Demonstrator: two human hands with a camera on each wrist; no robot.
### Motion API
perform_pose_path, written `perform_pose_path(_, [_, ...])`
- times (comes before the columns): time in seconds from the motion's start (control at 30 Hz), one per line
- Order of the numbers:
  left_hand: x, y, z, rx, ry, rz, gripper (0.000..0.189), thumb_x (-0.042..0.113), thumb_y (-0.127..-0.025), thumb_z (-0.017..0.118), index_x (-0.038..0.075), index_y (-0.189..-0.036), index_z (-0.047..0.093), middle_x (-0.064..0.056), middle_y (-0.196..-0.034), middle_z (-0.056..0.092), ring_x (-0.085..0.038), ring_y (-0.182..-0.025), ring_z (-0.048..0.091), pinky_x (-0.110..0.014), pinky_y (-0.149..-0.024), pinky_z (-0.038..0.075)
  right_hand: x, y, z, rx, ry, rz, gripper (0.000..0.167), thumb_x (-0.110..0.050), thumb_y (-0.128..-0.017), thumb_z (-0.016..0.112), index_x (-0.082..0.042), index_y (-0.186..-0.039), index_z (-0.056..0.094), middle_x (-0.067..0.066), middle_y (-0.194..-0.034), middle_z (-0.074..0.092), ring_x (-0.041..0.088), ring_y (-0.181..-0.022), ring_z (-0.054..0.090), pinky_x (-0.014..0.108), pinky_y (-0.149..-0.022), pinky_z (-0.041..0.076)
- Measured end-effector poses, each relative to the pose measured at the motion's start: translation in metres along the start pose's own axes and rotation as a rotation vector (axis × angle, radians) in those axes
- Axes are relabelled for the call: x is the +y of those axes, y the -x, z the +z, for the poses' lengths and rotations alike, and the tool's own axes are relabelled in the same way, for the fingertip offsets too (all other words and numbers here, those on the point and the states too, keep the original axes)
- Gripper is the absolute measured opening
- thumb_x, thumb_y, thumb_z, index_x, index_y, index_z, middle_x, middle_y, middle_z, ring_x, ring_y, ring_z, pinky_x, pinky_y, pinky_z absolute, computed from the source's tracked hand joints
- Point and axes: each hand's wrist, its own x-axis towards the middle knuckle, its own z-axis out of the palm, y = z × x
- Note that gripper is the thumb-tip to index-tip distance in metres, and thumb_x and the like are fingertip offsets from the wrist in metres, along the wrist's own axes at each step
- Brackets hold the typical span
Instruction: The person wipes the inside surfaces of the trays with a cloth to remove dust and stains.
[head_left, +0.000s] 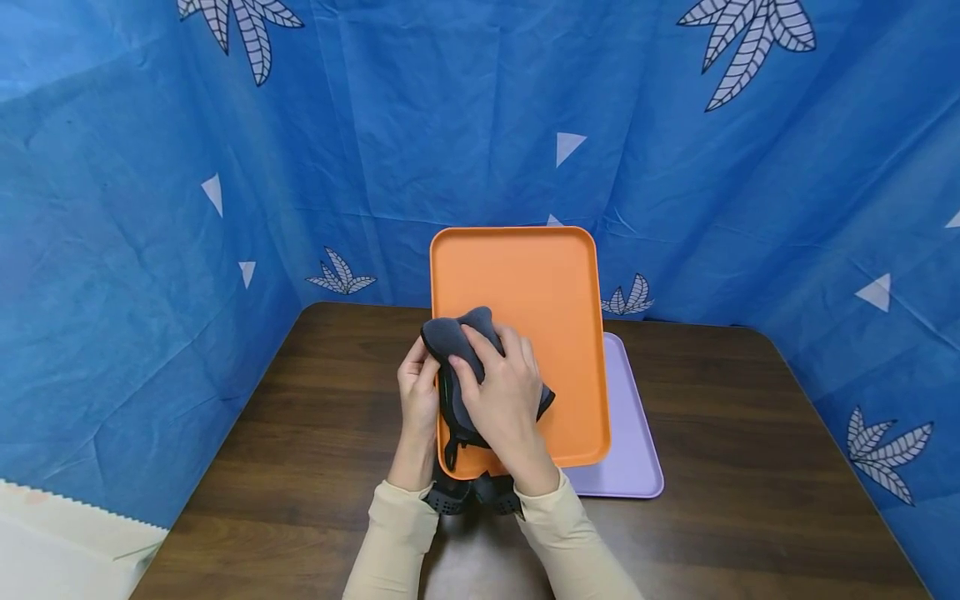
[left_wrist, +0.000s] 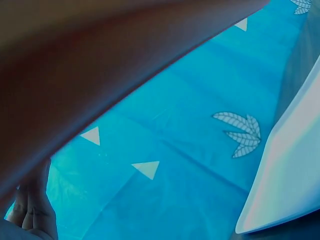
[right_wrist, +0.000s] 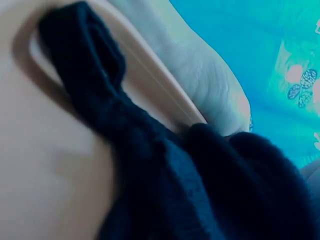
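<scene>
In the head view an orange tray [head_left: 536, 292] is raised and tilted, its inner face toward me. My left hand [head_left: 418, 392] grips its left rim, its fingertips close to a dark grey cloth [head_left: 450, 337] with black edging and a hanging loop. My right hand [head_left: 506, 392] holds that cloth bunched against the tray's lower left part. In the right wrist view the cloth's black loop [right_wrist: 82, 65] lies over the tray, and the left hand [right_wrist: 200, 75] runs along the rim outside. The left wrist view shows fingers [left_wrist: 37, 212] beside the tray's edge.
Behind and partly beneath the orange tray, a lilac tray [head_left: 633, 425] lies on the dark wooden table [head_left: 750, 433]. Blue patterned fabric [head_left: 465, 117] hangs behind the table and along both sides. A whitish piece [head_left: 67, 542] is at the lower left.
</scene>
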Motion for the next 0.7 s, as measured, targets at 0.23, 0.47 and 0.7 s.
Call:
perform_pose_path(0.23, [0.0014,0.0009,0.0005,0.001,0.022,-0.01,0.033,0.004,-0.1,0.047,0.023,-0.114,0.07,0.006,-0.105,0.071,-0.008,-0.097,0.064,-0.021,-0.085,0.055,0.0,-0.0009,0.0003,-0.012,-0.001,-0.017,0.034,-0.027,-0.085,0.076,-0.014,-0.116,0.073,0.015,-0.111,0.064,0.029,-0.087,0.056,0.039,-0.07,0.049])
perform_pose_path(0.47, [0.0012,0.0012,0.001,0.021,0.026,-0.006,0.034,0.003,-0.098,0.047,0.022,-0.114,0.07,0.006,-0.102,0.071,-0.007,-0.092,0.064,-0.02,-0.081,0.055,0.0003,0.0018,0.0016,-0.015,-0.035,0.016,0.035,-0.025,-0.086,0.075,-0.015,-0.119,0.072,0.013,-0.113,0.063,0.028,-0.09,0.055,0.039,-0.072,0.049])
perform_pose_path(0.7, [0.0005,0.0,0.0023,0.032,0.043,-0.011,0.033,0.002,-0.098,0.048,0.02,-0.115,0.07,0.006,-0.106,0.071,-0.008,-0.097,0.064,-0.021,-0.085,0.054,0.0059,0.0038,0.0028,0.003,-0.063,0.044,0.036,-0.023,-0.084,0.077,-0.016,-0.119,0.072,0.012,-0.114,0.064,0.029,-0.091,0.056,0.04,-0.071,0.051])
